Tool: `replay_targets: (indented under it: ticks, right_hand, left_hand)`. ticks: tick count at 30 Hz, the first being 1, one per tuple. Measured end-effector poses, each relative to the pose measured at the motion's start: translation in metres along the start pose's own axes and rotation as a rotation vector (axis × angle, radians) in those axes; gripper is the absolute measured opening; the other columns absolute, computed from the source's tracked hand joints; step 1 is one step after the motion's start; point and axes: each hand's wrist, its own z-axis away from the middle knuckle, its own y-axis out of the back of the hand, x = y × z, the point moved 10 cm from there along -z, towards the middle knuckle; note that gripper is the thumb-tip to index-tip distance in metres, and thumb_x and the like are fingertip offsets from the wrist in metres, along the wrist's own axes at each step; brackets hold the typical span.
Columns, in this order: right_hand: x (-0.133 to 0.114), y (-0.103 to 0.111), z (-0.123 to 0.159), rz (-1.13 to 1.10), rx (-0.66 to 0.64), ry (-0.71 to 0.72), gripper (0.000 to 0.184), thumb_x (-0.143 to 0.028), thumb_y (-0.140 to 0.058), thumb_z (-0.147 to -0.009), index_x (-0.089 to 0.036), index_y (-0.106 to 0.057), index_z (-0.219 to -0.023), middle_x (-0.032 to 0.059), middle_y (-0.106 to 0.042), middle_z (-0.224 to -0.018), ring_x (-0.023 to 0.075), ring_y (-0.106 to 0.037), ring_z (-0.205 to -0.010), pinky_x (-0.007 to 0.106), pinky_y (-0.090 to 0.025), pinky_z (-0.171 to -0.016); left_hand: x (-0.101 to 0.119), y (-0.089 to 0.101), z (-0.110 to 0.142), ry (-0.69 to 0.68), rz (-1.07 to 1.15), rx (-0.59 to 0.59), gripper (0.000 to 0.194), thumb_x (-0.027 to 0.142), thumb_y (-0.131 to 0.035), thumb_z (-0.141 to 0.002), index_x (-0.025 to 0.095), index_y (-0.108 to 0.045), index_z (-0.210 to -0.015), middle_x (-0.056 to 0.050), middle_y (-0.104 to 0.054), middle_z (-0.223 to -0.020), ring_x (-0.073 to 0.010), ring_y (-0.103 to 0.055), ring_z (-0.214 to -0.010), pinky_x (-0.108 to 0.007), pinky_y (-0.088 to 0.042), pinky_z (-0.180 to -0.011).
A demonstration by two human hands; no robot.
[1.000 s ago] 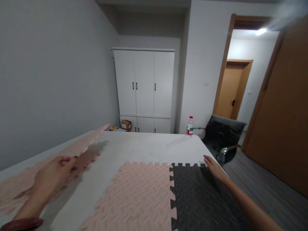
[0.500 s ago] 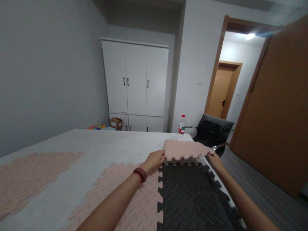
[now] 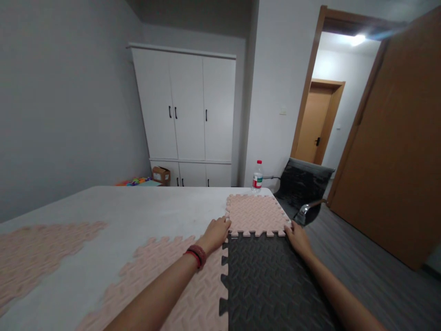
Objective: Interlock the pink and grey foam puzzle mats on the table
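Observation:
A pink foam mat tile (image 3: 257,214) with toothed edges lies at the far right of the table, its near edge against the far edge of a black foam mat tile (image 3: 272,280). My left hand (image 3: 217,233) grips the pink tile's near left corner, fingers closed on it. At the near right corner my right hand (image 3: 296,235) also holds the same tile. Whether the teeth are fully locked I cannot tell. Another pink tile (image 3: 200,294) joins the black one's left side, partly hidden under my left forearm.
A further pink tile (image 3: 41,253) lies at the left of the white table (image 3: 155,207). A plastic bottle (image 3: 257,177) with a red cap stands at the far edge. Beyond the right edge is a black chair (image 3: 303,188); a cardboard box (image 3: 161,175) sits behind.
Both hands have lowered the pink tile from a raised, tilted position until it lies flat at the black tile's far edge. The camera view has shifted slightly.

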Motion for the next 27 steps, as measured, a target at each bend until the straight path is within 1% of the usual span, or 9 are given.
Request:
replay_targets:
  ticks: [3,7,13,17,20,23,27]
  right_hand:
    - [-0.003,-0.007,0.003,0.086,-0.002,0.005,0.057,-0.043,-0.034,-0.085,-0.013,-0.045,-0.132,0.0167,-0.056,-0.124,0.029,-0.051,-0.115,0.041,-0.039,-0.094]
    - [-0.006,-0.008,0.005,0.18,-0.014,0.013,0.055,-0.043,-0.03,-0.087,-0.012,-0.045,-0.13,0.0179,-0.053,-0.127,0.0302,-0.046,-0.12,0.045,-0.036,-0.096]
    - [-0.013,-0.009,0.007,0.271,-0.052,0.038,0.048,-0.042,-0.025,-0.091,-0.023,-0.049,-0.127,0.0096,-0.053,-0.13,0.0271,-0.045,-0.121,0.047,-0.036,-0.095]
    - [-0.013,-0.012,0.008,0.318,-0.061,0.031,0.047,-0.041,-0.025,-0.092,-0.025,-0.047,-0.13,0.0083,-0.046,-0.137,0.0266,-0.037,-0.127,0.05,-0.033,-0.097]
    - [-0.013,-0.013,0.009,0.34,-0.054,0.03,0.047,-0.04,-0.024,-0.093,-0.025,-0.046,-0.131,0.0087,-0.043,-0.139,0.025,-0.033,-0.13,0.049,-0.03,-0.099]
    - [-0.015,-0.013,0.013,0.352,-0.041,0.04,0.046,-0.039,-0.023,-0.093,-0.025,-0.045,-0.131,0.0081,-0.041,-0.141,0.0236,-0.03,-0.132,0.047,-0.029,-0.1]
    - [-0.02,-0.012,0.015,0.351,-0.042,0.062,0.048,-0.039,-0.022,-0.093,-0.023,-0.045,-0.132,0.0093,-0.041,-0.14,0.0228,-0.031,-0.131,0.044,-0.031,-0.101]
  left_hand:
    - [-0.003,-0.003,-0.002,0.0,-0.028,-0.01,0.025,0.035,-0.052,-0.088,0.016,-0.058,-0.104,-0.005,-0.06,-0.105,-0.0174,-0.058,-0.094,-0.039,-0.049,-0.083]
    - [-0.001,-0.006,-0.006,0.013,-0.074,-0.005,0.026,0.037,-0.052,-0.088,0.016,-0.058,-0.103,-0.006,-0.06,-0.107,-0.0182,-0.057,-0.097,-0.041,-0.048,-0.086]
    - [0.003,-0.015,-0.011,0.092,-0.122,0.007,0.035,0.042,-0.052,-0.087,0.016,-0.055,-0.111,-0.008,-0.056,-0.117,-0.0213,-0.055,-0.104,-0.046,-0.045,-0.091]
    - [0.006,-0.016,-0.007,0.119,-0.139,0.04,0.038,0.041,-0.052,-0.087,0.017,-0.053,-0.116,-0.009,-0.054,-0.121,-0.0229,-0.053,-0.109,-0.048,-0.042,-0.094]
    - [0.01,-0.016,-0.004,0.124,-0.14,0.056,0.038,0.04,-0.052,-0.087,0.017,-0.052,-0.117,-0.009,-0.052,-0.124,-0.0232,-0.052,-0.11,-0.049,-0.042,-0.094]
    - [0.011,-0.016,-0.004,0.112,-0.127,0.042,0.038,0.04,-0.053,-0.087,0.017,-0.053,-0.117,-0.009,-0.052,-0.124,-0.0233,-0.052,-0.11,-0.049,-0.042,-0.094]
    - [0.006,-0.016,-0.004,0.107,-0.101,0.022,0.037,0.04,-0.053,-0.087,0.017,-0.052,-0.117,-0.009,-0.053,-0.122,-0.0216,-0.055,-0.105,-0.046,-0.045,-0.091]
